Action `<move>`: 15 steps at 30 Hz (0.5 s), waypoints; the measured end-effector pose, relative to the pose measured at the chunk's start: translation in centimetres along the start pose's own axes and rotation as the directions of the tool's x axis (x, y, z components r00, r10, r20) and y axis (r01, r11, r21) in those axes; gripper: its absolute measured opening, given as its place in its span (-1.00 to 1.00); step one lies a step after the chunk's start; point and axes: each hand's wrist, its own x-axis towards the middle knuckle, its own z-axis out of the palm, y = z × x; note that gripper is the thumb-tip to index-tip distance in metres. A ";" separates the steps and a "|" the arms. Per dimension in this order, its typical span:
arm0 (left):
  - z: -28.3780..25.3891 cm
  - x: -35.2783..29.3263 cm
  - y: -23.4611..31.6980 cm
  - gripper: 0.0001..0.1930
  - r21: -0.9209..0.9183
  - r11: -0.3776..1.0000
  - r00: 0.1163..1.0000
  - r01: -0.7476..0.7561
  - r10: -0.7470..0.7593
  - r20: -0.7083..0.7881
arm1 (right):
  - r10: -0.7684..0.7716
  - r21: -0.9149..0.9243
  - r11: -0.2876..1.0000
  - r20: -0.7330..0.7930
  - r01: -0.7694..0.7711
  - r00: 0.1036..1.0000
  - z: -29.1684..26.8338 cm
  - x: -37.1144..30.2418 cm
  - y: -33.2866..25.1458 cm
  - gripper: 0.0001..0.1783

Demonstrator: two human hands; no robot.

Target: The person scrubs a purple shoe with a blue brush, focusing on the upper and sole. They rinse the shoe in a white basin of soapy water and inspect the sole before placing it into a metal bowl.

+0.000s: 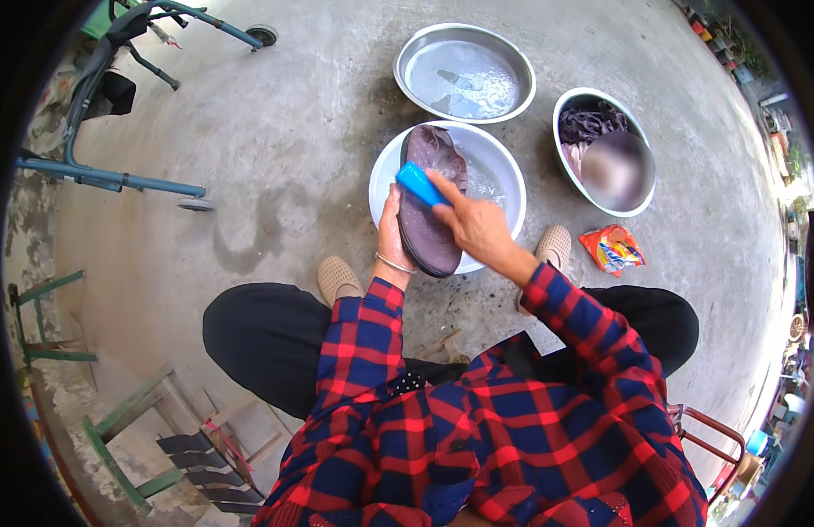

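Note:
A dark purple slipper (425, 230) with a wide strap is tilted over a white basin (510, 172). My left hand (391, 233) grips it along its left edge, a bangle at the wrist. In my right hand (479, 227) is a blue scrubbing brush (422, 184), pressed against the slipper's footbed below the strap; its bristles are hidden. Some water with suds shows in the basin beside the slipper.
Beyond stands a metal basin (407, 97) of water. To the right are a basin (642, 149) of dark cloth, partly blurred, and an orange packet (612, 249). A blue wheeled frame (117, 180) stands far left; green-framed chairs (117, 408) are lower left.

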 end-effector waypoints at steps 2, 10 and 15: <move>0.8 -0.6 -0.1 -0.43 0.018 0.999 0.998 0.042 -0.043 0.047 | 0.094 -0.049 0.994 -0.112 -0.100 0.989 -0.5 2.8 0.5 -0.47; -3.0 -0.7 0.1 -0.46 -0.037 0.999 0.999 0.028 -0.026 0.029 | 0.115 0.075 0.990 0.005 -0.115 0.993 3.0 -1.5 -2.4 -0.47; 0.3 -2.2 -2.1 -0.49 0.117 0.993 1.000 0.009 -0.008 -0.017 | 0.283 -0.127 0.942 -0.198 -0.311 0.938 0.2 3.4 0.2 -0.67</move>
